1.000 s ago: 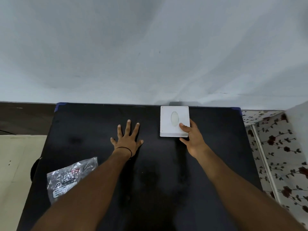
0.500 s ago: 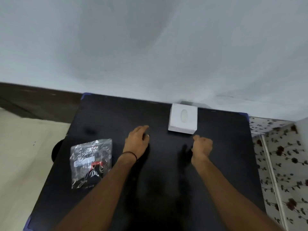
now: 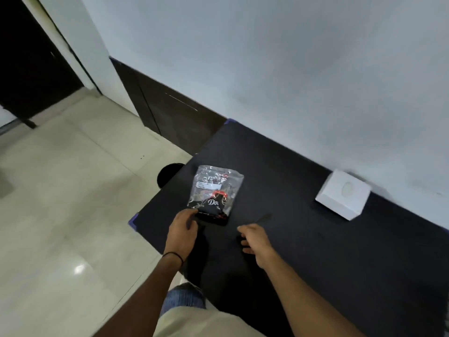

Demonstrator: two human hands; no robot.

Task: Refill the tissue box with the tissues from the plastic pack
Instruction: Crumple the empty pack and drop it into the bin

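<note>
A clear plastic pack (image 3: 215,192) with black and red print lies flat near the left edge of the black table (image 3: 303,239). My left hand (image 3: 182,227) reaches its near corner, fingertips touching or just at the pack's lower edge; a firm grip is not visible. My right hand (image 3: 255,238) hovers to the right of the pack, fingers loosely spread, holding nothing. The white tissue box (image 3: 342,197), with an oval slot on top, stands far right against the wall, well away from both hands.
A pale wall (image 3: 291,69) runs along the table's far side. Left of the table lies a cream tiled floor (image 3: 60,203), with a dark round object (image 3: 168,175) by the table's edge and a dark doorway (image 3: 29,57) beyond.
My view has swung left. Both hands left the tissue box area and moved to the plastic pack; the left hand now reaches its near corner, and the right hand has let go of the box.
</note>
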